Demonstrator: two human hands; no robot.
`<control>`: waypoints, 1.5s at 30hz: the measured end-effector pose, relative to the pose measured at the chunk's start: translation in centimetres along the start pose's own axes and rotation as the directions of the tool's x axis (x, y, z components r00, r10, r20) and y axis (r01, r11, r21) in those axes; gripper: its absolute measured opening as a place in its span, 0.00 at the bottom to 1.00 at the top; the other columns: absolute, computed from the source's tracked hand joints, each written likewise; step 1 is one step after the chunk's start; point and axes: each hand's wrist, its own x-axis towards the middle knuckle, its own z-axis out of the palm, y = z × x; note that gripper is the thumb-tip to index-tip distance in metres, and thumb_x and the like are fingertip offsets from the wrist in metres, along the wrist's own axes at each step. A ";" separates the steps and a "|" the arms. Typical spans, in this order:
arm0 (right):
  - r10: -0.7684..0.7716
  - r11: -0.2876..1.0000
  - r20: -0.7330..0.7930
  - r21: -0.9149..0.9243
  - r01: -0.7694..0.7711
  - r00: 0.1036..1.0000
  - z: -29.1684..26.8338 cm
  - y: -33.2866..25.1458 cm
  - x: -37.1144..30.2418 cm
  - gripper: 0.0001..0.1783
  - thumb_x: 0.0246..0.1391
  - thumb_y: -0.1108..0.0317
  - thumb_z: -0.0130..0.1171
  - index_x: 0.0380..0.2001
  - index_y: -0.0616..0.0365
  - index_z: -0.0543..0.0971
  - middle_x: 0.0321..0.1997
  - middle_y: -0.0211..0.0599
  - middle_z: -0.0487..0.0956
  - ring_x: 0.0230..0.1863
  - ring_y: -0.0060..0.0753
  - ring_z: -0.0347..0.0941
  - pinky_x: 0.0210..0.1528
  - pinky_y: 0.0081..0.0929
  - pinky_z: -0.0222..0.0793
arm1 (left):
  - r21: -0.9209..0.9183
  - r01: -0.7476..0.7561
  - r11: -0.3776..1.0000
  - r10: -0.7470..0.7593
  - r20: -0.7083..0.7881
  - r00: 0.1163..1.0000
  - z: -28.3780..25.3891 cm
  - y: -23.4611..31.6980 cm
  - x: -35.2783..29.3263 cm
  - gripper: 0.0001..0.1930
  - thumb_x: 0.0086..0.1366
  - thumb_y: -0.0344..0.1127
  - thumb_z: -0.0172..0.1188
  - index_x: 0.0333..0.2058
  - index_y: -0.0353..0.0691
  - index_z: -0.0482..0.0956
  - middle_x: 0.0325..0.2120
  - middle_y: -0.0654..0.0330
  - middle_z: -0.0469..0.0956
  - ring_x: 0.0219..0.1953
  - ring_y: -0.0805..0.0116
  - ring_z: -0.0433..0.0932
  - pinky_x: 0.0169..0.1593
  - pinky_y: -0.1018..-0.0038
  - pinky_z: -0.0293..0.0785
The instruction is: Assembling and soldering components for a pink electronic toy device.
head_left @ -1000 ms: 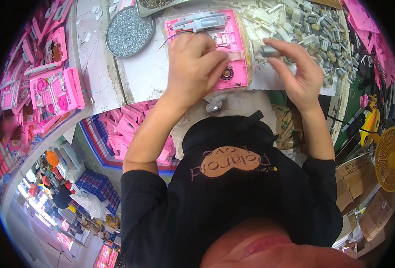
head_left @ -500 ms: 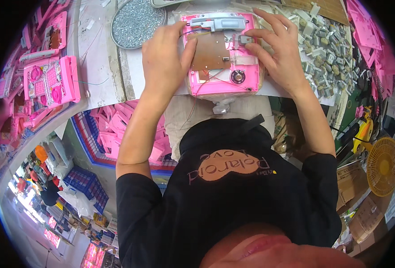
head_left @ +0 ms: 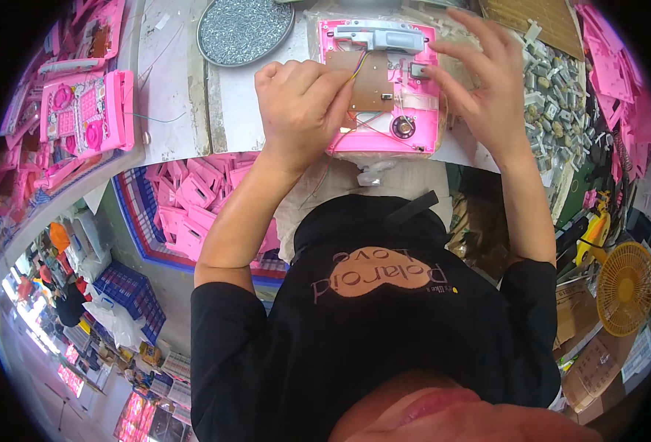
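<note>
A pink plastic toy housing (head_left: 421,99) lies open on the bench with its inside facing up. It carries a brown circuit board (head_left: 373,85), a grey-blue handle-like part (head_left: 395,40), a small round speaker (head_left: 403,127) and a little grey block (head_left: 417,70). My left hand (head_left: 300,110) is closed at the board's left edge, thumb and index finger pinching thin coloured wires (head_left: 360,65). At the housing's right side my right hand (head_left: 487,85) has its fingers spread, the thumb tip by the grey block; whether they touch I cannot tell.
A round metal tray of small screws (head_left: 244,33) stands beyond my left hand. Many small grey and white parts (head_left: 550,110) are heaped to the right. Pink housings (head_left: 86,121) are piled at the left, more pink pieces (head_left: 193,195) fill a crate below, and a yellow fan (head_left: 626,287) stands lower right.
My left hand has moved from lying along the board's edge to a pinch on the wires. My right hand's fingers have lifted and shifted right. The whole view has shifted slightly.
</note>
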 end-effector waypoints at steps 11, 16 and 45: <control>-0.349 0.918 -0.052 0.182 0.352 0.936 4.2 -2.1 4.6 0.09 0.39 0.72 0.72 0.28 0.56 0.84 0.54 0.42 0.82 0.59 0.60 0.72 0.58 0.49 0.72 | -0.020 0.041 0.999 -0.041 -0.011 0.999 -0.1 -0.4 0.3 0.07 0.52 0.33 0.71 0.29 0.47 0.82 0.24 0.68 0.76 0.30 0.67 0.75 0.44 0.66 0.61; -0.348 0.923 -0.066 0.154 0.354 0.935 4.0 -1.8 3.9 0.10 0.38 0.73 0.71 0.28 0.56 0.82 0.53 0.41 0.83 0.58 0.60 0.73 0.55 0.47 0.73 | -0.012 0.066 0.998 -0.066 0.018 0.998 -0.7 -1.0 0.0 0.07 0.52 0.34 0.71 0.29 0.47 0.81 0.24 0.68 0.76 0.30 0.67 0.75 0.44 0.66 0.61; 0.112 0.828 -0.080 0.559 -0.048 0.990 3.1 2.0 -0.4 0.06 0.49 0.72 0.72 0.32 0.55 0.86 0.57 0.38 0.83 0.64 0.43 0.70 0.67 0.42 0.62 | -0.587 0.615 0.527 -0.387 0.478 0.788 2.0 3.2 6.6 0.07 0.63 0.28 0.68 0.39 0.33 0.86 0.29 0.56 0.87 0.31 0.73 0.86 0.34 0.77 0.82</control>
